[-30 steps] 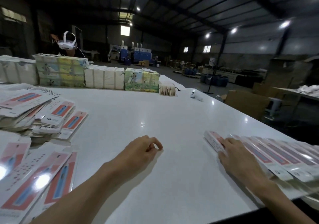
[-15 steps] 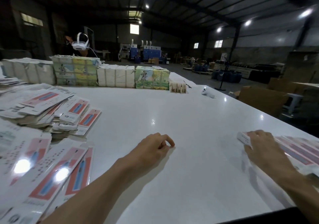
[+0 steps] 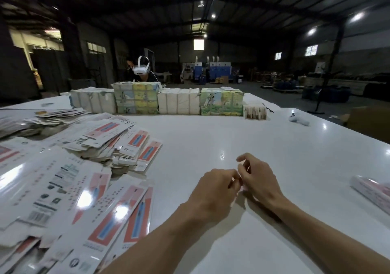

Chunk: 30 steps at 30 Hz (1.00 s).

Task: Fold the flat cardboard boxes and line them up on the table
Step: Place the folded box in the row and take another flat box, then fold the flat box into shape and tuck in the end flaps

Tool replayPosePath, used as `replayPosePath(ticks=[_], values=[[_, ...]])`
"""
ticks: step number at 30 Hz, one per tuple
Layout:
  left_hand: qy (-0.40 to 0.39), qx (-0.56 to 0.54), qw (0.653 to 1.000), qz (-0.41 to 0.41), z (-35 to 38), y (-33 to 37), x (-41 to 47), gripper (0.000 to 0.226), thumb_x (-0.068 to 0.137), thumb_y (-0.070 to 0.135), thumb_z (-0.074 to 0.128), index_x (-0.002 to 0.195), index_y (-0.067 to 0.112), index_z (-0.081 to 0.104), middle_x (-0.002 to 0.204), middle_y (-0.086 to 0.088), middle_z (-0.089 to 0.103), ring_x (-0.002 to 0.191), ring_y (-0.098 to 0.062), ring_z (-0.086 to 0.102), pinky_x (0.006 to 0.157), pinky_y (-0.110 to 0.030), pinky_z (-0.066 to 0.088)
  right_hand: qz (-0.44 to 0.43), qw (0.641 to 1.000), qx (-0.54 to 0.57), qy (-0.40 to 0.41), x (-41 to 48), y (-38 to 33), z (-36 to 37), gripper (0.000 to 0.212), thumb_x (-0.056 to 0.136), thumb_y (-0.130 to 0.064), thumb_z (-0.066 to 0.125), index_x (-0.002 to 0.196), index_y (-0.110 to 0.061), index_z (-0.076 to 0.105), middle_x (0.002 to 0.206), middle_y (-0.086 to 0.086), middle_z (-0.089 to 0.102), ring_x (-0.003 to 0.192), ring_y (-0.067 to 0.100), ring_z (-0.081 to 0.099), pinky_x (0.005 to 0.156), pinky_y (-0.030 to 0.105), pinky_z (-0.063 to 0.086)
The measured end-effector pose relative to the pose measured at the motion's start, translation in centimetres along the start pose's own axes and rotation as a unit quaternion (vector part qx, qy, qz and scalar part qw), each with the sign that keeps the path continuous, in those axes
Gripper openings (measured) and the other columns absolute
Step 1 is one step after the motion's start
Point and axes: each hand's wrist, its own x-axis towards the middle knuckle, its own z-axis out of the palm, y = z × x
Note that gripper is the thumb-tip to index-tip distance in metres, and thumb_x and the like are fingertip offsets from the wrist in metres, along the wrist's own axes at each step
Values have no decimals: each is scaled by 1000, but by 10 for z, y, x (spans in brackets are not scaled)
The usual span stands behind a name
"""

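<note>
Change: your right hand [image 3: 260,178] has quit the folded row [image 3: 371,189], well right of the flat pile [image 3: 88,189], and joined your left hand [image 3: 215,189] just right of that pile. Grips: fingers curled, hands touching; contents cannot be told. Next blank apparently not yet taken.

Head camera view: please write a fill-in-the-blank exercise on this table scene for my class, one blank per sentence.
1. The flat cardboard boxes lie piled on the ____ side of the table.
2. The folded boxes lie at its ____ edge.
3. The left hand and right hand meet above the tabletop, whose colour is ____.
4. The person behind the bundles wears a white ____.

Missing words: left; right; white; headset.
</note>
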Motion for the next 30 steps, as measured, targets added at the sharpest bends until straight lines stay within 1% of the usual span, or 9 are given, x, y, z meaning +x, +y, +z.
replayPosePath(ticks=[4,6,9,11,13,15,20,26,30], values=[[6,119,992,40,-28,17,14,26,105,28,47,105,20,72,97,0,74,84,-22,67,78,-41,56,12,1000,28,7,6,18,1,17,102,-17,57,112,-23,69,81,-13,68,75,8,67,76,43,60],[-19,192,981,-1,-50,18,21,24,104,26,51,104,14,72,101,-5,74,87,-28,68,81,-43,57,23,998,58,8,8,21,1,18,103,-15,56,111,-21,70,83,-8,69,77,15,69,80,48,61],[-88,289,949,-91,-92,8,19,17,97,12,54,99,9,70,102,-12,69,82,-29,64,64,-36,50,31,996,82,0,8,22,3,18,103,-16,55,109,-24,70,79,-6,69,74,17,69,79,47,60],[-98,317,932,-147,-122,0,9,19,94,9,54,105,11,70,109,-12,68,90,-30,63,68,-37,51,32,994,102,-12,7,22,3,19,103,-16,54,107,-26,70,76,-3,68,74,19,68,80,48,60],[-124,339,909,-208,-149,-11,-5,26,96,18,60,120,14,69,123,-12,68,111,-32,65,88,-39,55,33,992,118,-20,7,22,3,19,103,-14,55,106,-26,70,79,-1,70,78,20,69,81,49,59],[-177,382,867,-266,-170,-20,-24,39,97,35,68,130,15,64,129,-9,67,118,-29,64,88,-36,50,34,991,127,-19,8,21,2,19,102,-12,56,105,-24,71,81,-1,71,79,19,71,81,46,59],[-243,351,812,-398,-182,-45,-67,71,76,67,82,124,19,63,106,6,73,93,-14,69,78,-31,51,38,987,155,-17,6,20,-1,20,101,-8,57,101,-22,72,78,0,71,71,12,70,71,34,55],[-205,296,834,-419,-191,-61,-82,74,61,76,86,106,28,52,94,10,70,81,-8,70,69,-28,53,43,984,173,-16,6,20,-2,21,101,-6,56,102,-21,72,76,1,71,70,4,67,59,10,45],[-184,156,885,-397,-200,-64,-80,64,69,42,97,109,29,49,95,5,78,71,-12,79,68,-36,65,55,979,196,-17,6,21,-3,22,100,-7,56,102,-20,73,73,1,70,66,12,68,75,41,60]])
